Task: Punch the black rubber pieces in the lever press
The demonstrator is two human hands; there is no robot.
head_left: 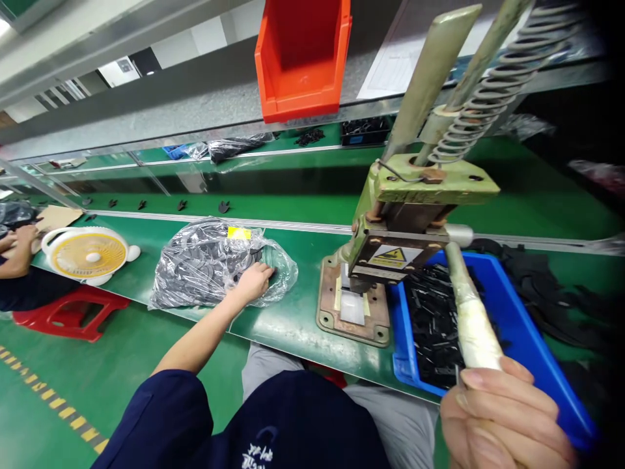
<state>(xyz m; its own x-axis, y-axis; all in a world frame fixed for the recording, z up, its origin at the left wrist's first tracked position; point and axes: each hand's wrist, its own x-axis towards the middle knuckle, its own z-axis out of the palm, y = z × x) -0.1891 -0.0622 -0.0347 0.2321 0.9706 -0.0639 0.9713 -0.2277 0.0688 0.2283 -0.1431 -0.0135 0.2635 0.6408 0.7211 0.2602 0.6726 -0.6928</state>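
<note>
My right hand (505, 413) is wrapped round the white-taped end of the press lever (476, 326). That lever belongs to a green hand press (400, 221) with a warning label, standing on the bench. Under its ram, a pale metal block (352, 307) sits on the base plate; I cannot tell whether a part lies there. My left hand (254, 283) reaches into the mouth of a clear plastic bag (195, 264) full of dark flat parts. Its fingers are curled, with a dark edge at the fingertips; what they hold is hidden.
Right of the press stands a blue bin (525, 326) of black parts. An orange bin (303, 71) sits on the shelf above. To the left are a white-and-yellow fan (90, 254), a red stool (71, 316) and a co-worker's arm (19, 257). Small black parts (223, 206) lie on the conveyor behind.
</note>
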